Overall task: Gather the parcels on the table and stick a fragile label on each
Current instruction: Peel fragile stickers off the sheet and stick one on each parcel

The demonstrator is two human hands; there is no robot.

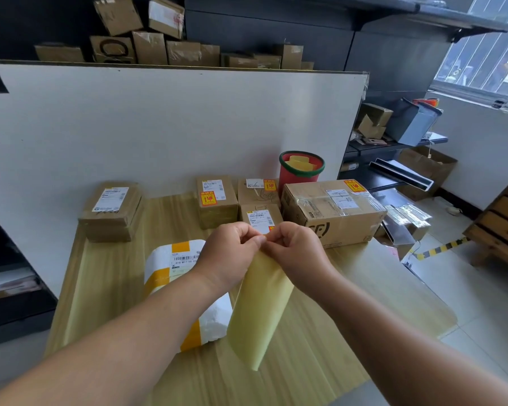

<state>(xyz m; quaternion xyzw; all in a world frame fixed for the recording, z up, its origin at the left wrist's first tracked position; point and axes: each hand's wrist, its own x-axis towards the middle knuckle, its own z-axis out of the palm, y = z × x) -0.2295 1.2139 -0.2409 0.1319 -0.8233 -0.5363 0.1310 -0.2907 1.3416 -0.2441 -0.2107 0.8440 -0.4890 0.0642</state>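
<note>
Both hands meet above the table's middle. My left hand (pixel 232 253) and my right hand (pixel 294 250) pinch the top edge of a yellowish label backing sheet (pixel 261 306) that hangs down between them. A white and yellow mailer bag (pixel 173 271) lies under my left forearm. Behind the hands stand brown parcels: a small box (pixel 260 219), a box with a red-yellow fragile label (pixel 216 200), another labelled box (pixel 258 190) and a large taped carton (pixel 332 212) with a label at its corner. A brown parcel (pixel 112 210) without a fragile label sits at the far left.
A red bin with a green rim (pixel 301 171) holds used backing sheets behind the parcels. A white board (pixel 159 127) walls off the table's far side. Shelves with boxes stand to the right, and a wooden dresser (pixel 502 221) is on the floor at the right edge.
</note>
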